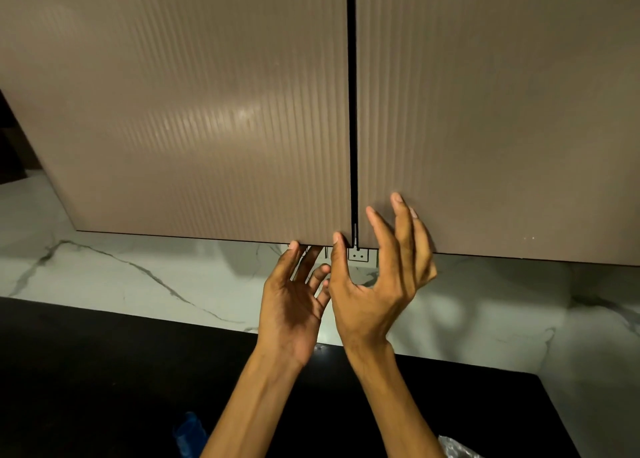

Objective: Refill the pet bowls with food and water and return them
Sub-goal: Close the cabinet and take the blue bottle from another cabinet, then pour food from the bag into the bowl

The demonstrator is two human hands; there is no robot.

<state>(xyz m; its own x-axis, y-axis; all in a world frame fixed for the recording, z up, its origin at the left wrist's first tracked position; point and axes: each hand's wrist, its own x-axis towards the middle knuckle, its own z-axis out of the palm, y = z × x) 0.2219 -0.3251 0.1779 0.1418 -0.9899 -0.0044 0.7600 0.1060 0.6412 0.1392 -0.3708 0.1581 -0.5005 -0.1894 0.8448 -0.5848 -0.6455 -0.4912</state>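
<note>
Head view is pretty much all cabinet: two closed upper doors, left door (194,111) and right door (498,111), in a taupe-brown finish with fine vertical ribbing and a soft glare patch on the left one. A thin dark gap runs between them. No handles, no brand, no label, no readable writing anywhere.

Both hands are raised at the bottom of that gap. The left hand (294,301) is palm up with its fingertips tucked under the bottom edge of the left door, near its right corner, fingers only slightly bent, not gripping anything. The right hand (377,284) sits just beside it, thumb tip up against the left door's bottom corner right at the gap, fingers spread and loosely relaxed in front of the right door's lower edge. It holds nothing. The two hands nearly touch each other.

Behind them is a white marble-look backsplash (138,277) with grey veins, and a small white wall socket (358,255) peeks out just under the gap. Below is the black desk (104,371). At the near edge there's a blurry blue thing (188,430) left of the arms and a bit of crinkly clear plastic (457,449) on the right. Can't tell what either is. The pet bowls aren't in view.
</note>
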